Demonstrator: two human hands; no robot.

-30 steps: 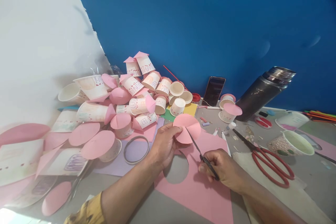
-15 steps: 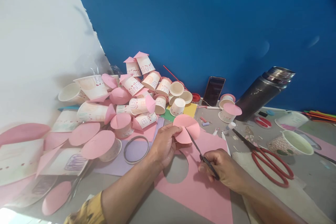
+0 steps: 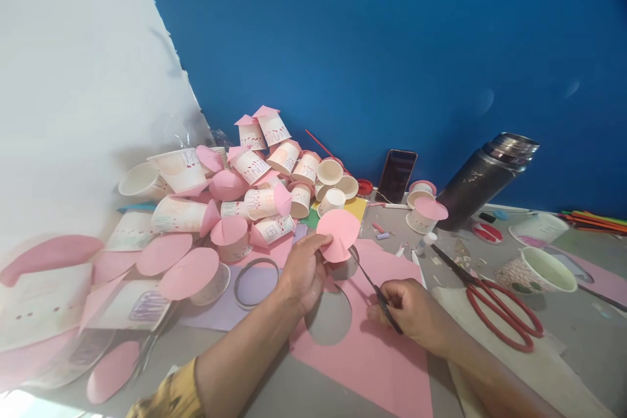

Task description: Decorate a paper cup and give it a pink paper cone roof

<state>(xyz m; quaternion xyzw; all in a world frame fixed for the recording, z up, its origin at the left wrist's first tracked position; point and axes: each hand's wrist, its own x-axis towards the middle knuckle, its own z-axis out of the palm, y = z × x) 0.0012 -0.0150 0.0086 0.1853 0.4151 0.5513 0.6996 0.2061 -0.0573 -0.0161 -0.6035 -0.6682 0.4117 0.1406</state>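
You seem mid-cut: left hand fingers pinch the pink circle, right hand fingers clasp the small scissors; the next move calls for aligning the blades at its edge.

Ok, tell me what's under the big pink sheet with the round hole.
Through the hole in the pink sheet, only grey table shows; anything else beneath is covered.

Cup pile crowds left, red scissors right, open table nearest
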